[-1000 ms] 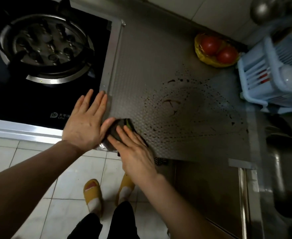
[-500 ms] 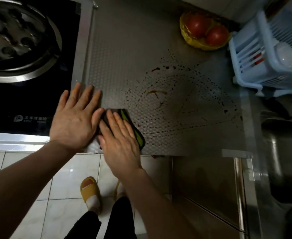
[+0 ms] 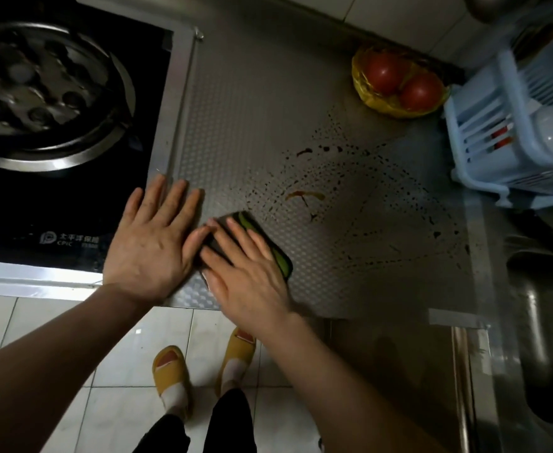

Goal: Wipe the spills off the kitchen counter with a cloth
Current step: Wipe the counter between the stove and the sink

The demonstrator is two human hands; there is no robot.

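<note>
- Left hand (image 3: 152, 246): flat, palm down, fingers spread, at the near edge of the steel worktop (image 3: 255, 119) beside the hob (image 3: 69, 178); its thumb touches the cloth (image 3: 259, 237).
- Right hand (image 3: 245, 273): flat on the cloth, fingers extended and pressing down; grip not closed around it.
- Cloth: dark with a green stripe, near the front edge of the worktop, just left of the spills (image 3: 350, 204).
- Spills: dark droplets and a brown smear across the centre of the worktop.
- Tomatoes (image 3: 399, 80) in a yellow bag at the rear; blue rack (image 3: 484, 132) at right.
</note>
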